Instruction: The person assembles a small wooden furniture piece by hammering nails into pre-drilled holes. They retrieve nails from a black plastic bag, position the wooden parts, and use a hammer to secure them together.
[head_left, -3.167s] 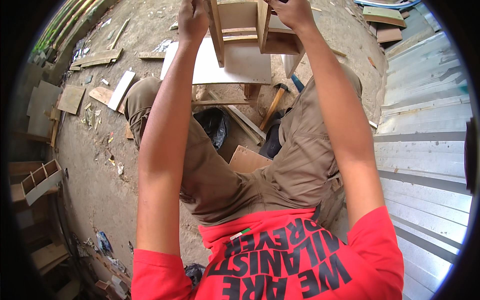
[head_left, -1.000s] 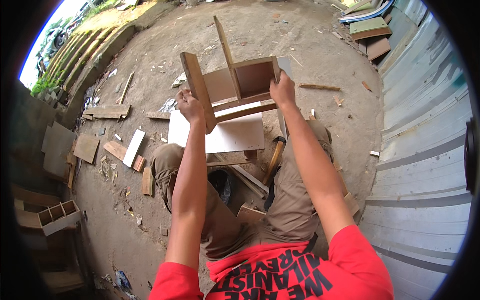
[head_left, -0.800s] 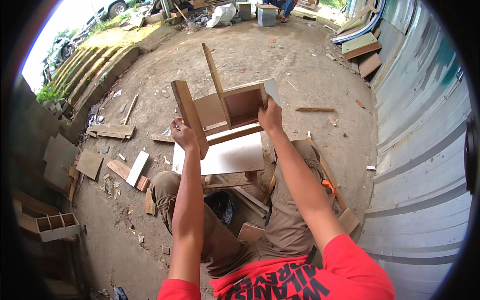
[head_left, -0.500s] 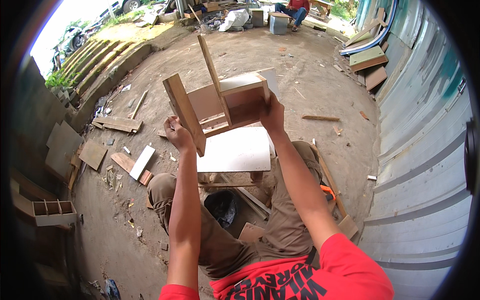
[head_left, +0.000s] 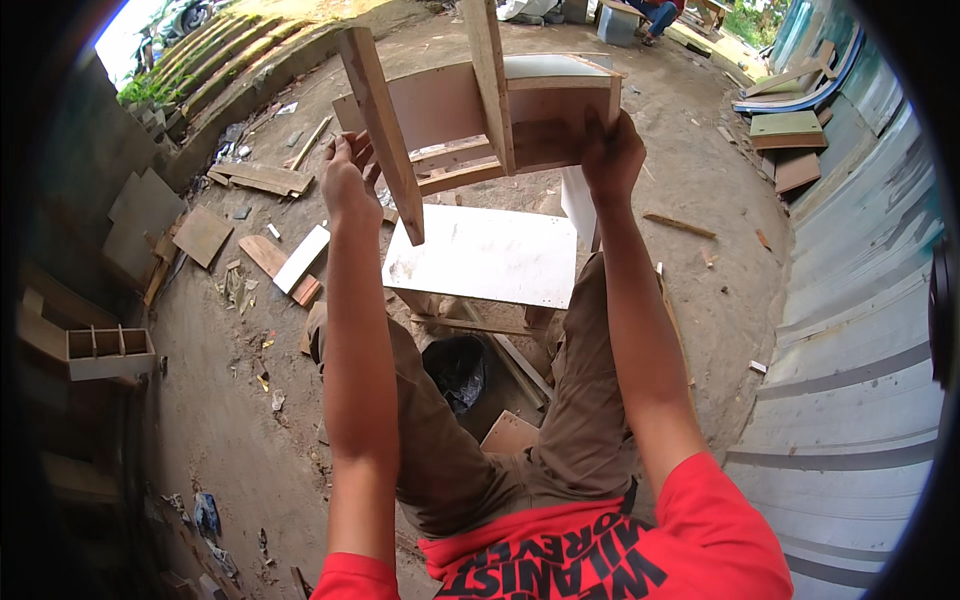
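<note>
Both hands hold up a small wooden frame point(head_left: 493, 95) made of upright wood strips, crosspieces and white-faced panels. At its left side, my left hand point(head_left: 350, 175) is closed by the thick upright leg, its fingertips partly hidden behind the wood. My right hand point(head_left: 612, 160) grips the right end, fingers wrapped round the edge of the brown panel. Below the frame stands a low work table with a white top point(head_left: 485, 255), in front of my knees. A bare gap separates the frame from that top.
A dark bucket with a black plastic liner point(head_left: 455, 372) sits between my legs. Wood offcuts point(head_left: 265, 178) and a white strip point(head_left: 300, 258) lie on the dirt floor at left. Corrugated metal sheeting point(head_left: 840, 400) runs along the right. A person point(head_left: 657, 15) sits far back.
My hands have lifted the wooden frame farther up and away, tilting it. The view has shifted, and more of the white table top shows.
</note>
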